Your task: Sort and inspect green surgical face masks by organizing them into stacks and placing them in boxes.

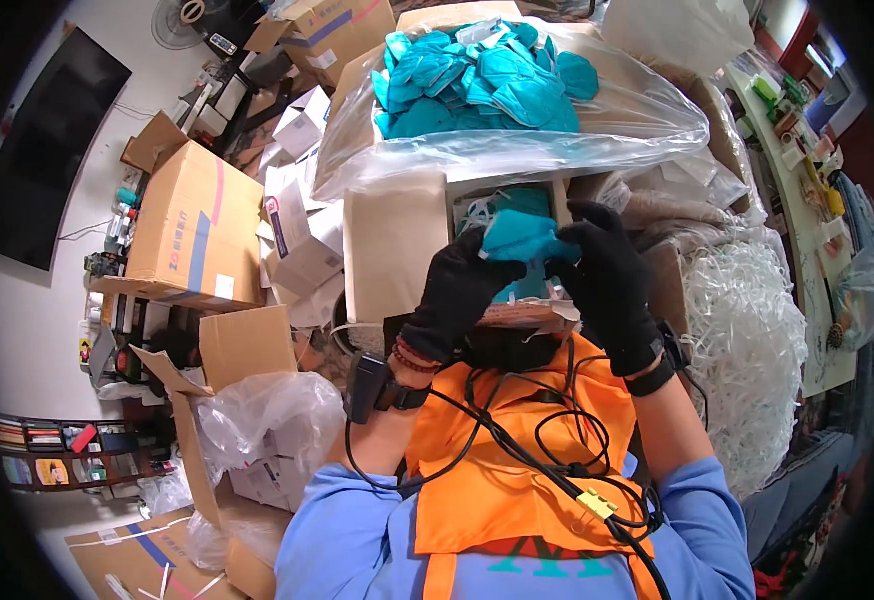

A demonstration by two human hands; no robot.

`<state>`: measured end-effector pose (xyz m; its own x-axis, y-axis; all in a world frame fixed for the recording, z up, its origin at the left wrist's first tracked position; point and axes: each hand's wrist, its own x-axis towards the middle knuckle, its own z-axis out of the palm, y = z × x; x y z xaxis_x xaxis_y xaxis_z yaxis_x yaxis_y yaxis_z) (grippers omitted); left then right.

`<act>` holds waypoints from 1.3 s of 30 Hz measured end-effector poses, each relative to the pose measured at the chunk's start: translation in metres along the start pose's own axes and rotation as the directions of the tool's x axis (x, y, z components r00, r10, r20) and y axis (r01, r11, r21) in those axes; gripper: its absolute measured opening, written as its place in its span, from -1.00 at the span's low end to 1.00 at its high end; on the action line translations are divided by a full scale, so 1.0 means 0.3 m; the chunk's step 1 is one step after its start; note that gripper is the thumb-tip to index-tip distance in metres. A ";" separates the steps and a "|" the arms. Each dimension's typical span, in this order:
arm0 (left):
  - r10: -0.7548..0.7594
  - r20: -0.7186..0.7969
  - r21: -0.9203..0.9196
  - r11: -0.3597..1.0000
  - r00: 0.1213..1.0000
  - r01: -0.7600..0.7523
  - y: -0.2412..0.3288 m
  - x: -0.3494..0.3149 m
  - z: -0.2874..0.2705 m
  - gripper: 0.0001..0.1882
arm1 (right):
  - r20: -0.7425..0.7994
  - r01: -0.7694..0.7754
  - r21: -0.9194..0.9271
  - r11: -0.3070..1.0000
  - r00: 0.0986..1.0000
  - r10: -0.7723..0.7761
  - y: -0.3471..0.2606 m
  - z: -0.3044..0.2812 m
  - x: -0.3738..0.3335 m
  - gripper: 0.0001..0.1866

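Observation:
Between my two hands is a folded teal face mask (519,238), level with my chest. My left hand (457,290), in a black glove, grips its left side. The gloved fingers of my right hand (607,275) close on its right edge. Just below the mask is an open carton (560,200) holding more teal masks (522,198), partly covered by my hands. Beyond it, a large heap of teal masks (487,80) fills a box lined with a clear plastic bag (597,152).
A bare tan panel (394,245) lies left of the carton. At right sits a big tangle of white straps (742,350). Brown cartons (197,225) and small white boxes (302,215) stack up at left. Black cables (547,470) hang over my orange apron (457,440).

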<state>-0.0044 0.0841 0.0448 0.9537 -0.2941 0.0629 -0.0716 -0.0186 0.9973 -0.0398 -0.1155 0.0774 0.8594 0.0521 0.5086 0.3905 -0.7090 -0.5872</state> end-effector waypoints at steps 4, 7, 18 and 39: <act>-0.058 0.017 0.069 0.996 0.998 0.057 0.007 -0.010 0.028 -0.74 | -0.016 0.028 0.001 1.000 0.999 -0.028 0.040 0.025 -0.026 -0.69; -0.168 -0.070 0.284 0.942 0.983 0.181 0.004 0.000 0.015 -0.75 | 0.059 0.043 -0.148 0.988 0.998 -0.035 0.015 0.020 -0.031 -0.67; 0.137 -0.205 -0.008 0.990 0.969 -0.141 -0.001 0.070 -0.141 -0.82 | 0.185 -0.003 0.459 0.889 0.978 -0.092 0.035 -0.088 0.016 -0.59; -0.209 0.131 -0.133 0.965 0.969 0.226 0.026 0.024 0.037 -0.73 | 0.075 -0.385 0.784 0.486 0.837 0.542 0.006 0.022 0.034 -0.76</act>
<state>-0.0014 0.0713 0.0527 0.9008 -0.4065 -0.1527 0.1855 0.0423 0.9817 -0.0281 -0.1115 0.0773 0.9559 -0.2873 0.0603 0.1177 0.1869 -0.9753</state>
